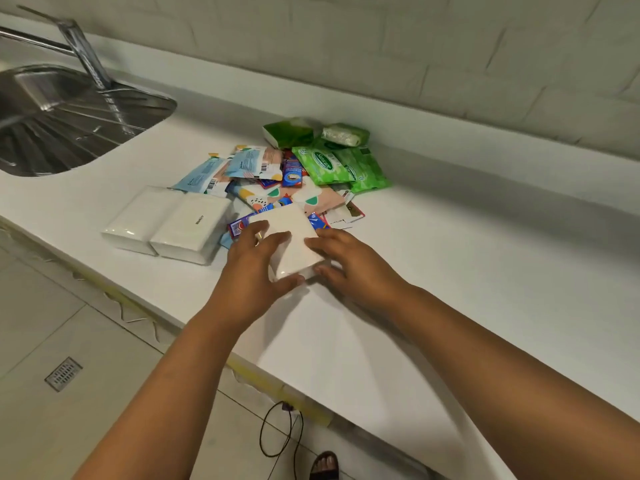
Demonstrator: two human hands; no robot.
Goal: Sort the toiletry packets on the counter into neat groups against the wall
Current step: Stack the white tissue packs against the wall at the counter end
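Two bare hands close on a plain white tissue pack at the near edge of a jumbled heap of packets on a white counter. The left hand wraps the pack's left side, fingers curled over its top and thumb pressed at its lower corner; the right hand grips the opposite side, fingers laid along its right edge and thumb beneath. The pack is a soft, glossy white block with no printing visible on its top face, tilted with its far end resting on the heap.

Just left of it, two more white tissue packs lie side by side, touching, on the counter; the right one bears a small dark label. Behind the held pack the heap is unsorted: pale blue sachets with barcodes, a pink patterned packet with green and yellow shapes, and small red-and-blue sachets. At the far side, nearer the tiled wall, sit green wipe packets, an open green packet and a clear-wrapped green bundle. A steel sink with a tap lies at upper left.
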